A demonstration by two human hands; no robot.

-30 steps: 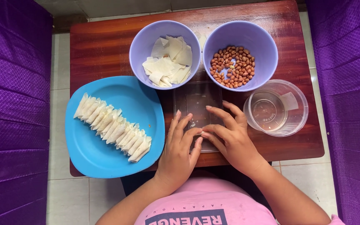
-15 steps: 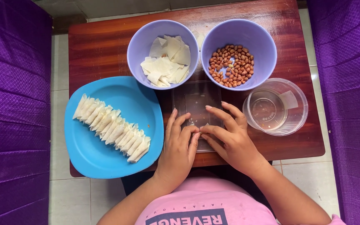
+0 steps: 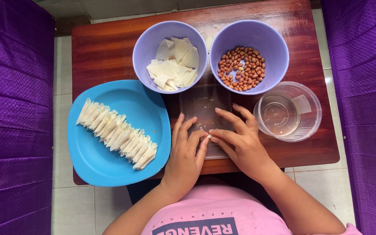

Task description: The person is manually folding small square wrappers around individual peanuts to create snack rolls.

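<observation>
Light is bright, soft and even, falling from above. Shadows stay short and faint: a thin one under the blue plate (image 3: 109, 169), slightly darker ones beneath the hands. The wooden table (image 3: 105, 48) shows a mild sheen, and the clear tub (image 3: 310, 116) carries small glints on its rim. Focus is sharp throughout, with no motion blur. Edges show little distortion.

Left hand (image 3: 186, 152) and right hand (image 3: 240, 141) side by side, fingertips together (pinching grip), forearms angled inward.

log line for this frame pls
left hand + right hand: fingers pinch small white piece | over clear tray | blue plate: folded wrappers
</observation>
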